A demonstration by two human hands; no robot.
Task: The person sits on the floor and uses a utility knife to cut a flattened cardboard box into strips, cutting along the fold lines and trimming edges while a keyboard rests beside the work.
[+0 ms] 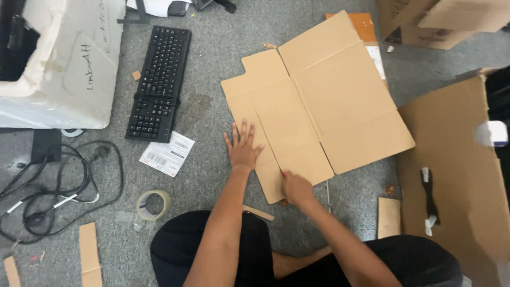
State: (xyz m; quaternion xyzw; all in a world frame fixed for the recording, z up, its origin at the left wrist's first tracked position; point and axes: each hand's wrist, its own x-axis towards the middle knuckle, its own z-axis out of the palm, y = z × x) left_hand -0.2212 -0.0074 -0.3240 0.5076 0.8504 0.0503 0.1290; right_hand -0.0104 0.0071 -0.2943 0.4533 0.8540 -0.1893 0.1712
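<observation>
The left hand [243,149] is pressing flat, fingers spread wide apart, on the near-left edge of a flattened cardboard box [324,101], half on the cardboard and half over the grey carpet [212,48]; it is clamped on nothing, only weighing the sheet down. The right hand [296,188] is curling at the near flap, fingertips bunched together against the card close to a fold line; whether it is pinching the edge or just pushing on it I cannot tell. Judging from this, the work in hand is creasing or folding that near flap, and it is likely going best if the flat palm is keeping the sheet from sliding while the other hand is running firmly along the scored line rather than across it, so the card is bending at the crease and not buckling. The box is lying unfolded on the floor straight ahead of the seated person's knees, stretching away from both hands toward the upper right. Outward from there, a roll of tape [153,204] is sitting near the left knee, a printed label sheet [167,154] just beyond it, a black keyboard [158,82] farther up, tangled cables [58,186] far left, and a larger cardboard sheet [451,165] on the right.
</observation>
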